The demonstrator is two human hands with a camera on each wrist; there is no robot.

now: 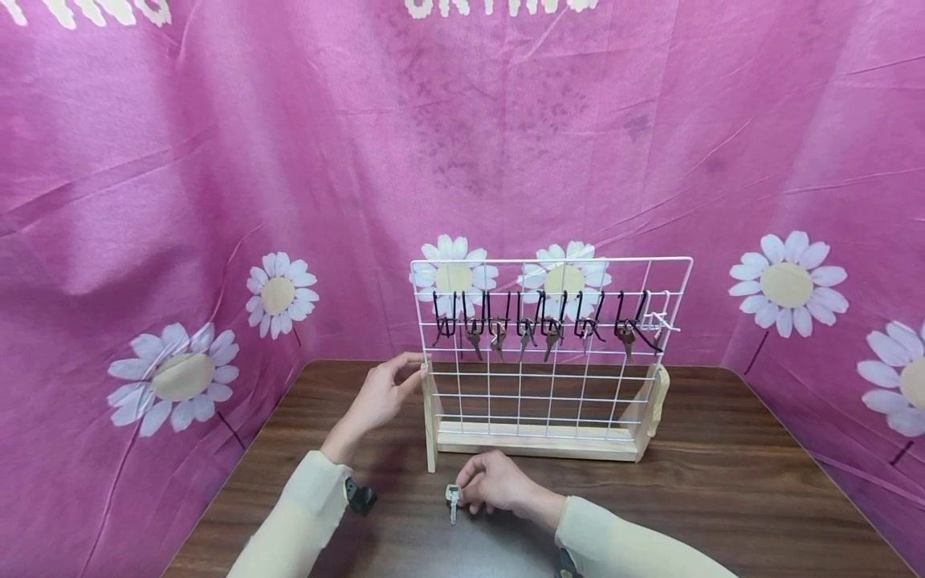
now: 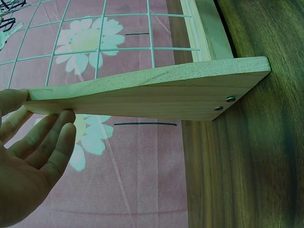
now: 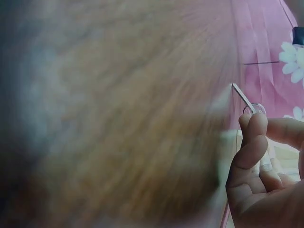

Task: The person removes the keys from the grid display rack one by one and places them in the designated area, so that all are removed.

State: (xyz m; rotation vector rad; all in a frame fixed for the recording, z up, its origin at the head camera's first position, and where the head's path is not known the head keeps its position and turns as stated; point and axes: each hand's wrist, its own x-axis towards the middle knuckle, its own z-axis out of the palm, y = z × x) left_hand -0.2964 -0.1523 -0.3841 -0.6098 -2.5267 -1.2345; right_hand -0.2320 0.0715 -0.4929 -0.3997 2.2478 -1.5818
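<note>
A key rack (image 1: 538, 445), a white wire grid on a wooden stand, stands upright on the table. At its left end my left hand (image 1: 383, 393) pinches the tip of the wooden side piece (image 2: 156, 90), thumb on one face and fingers on the other. In front of the rack, low over the table, my right hand (image 1: 499, 486) holds a silver key (image 1: 453, 496) between thumb and fingertips. The right wrist view shows the key's blade edge-on and a thin ring (image 3: 259, 108) at its head. Several keys (image 1: 552, 337) hang from black hooks (image 1: 619, 321) across the grid.
White hooks (image 1: 654, 317) are at the grid's right end. The brown wooden table (image 1: 730, 482) extends to both sides of the rack. A pink cloth (image 1: 347, 160) with daisies surrounds its back and sides. Two screw heads (image 2: 230, 99) show on the side piece.
</note>
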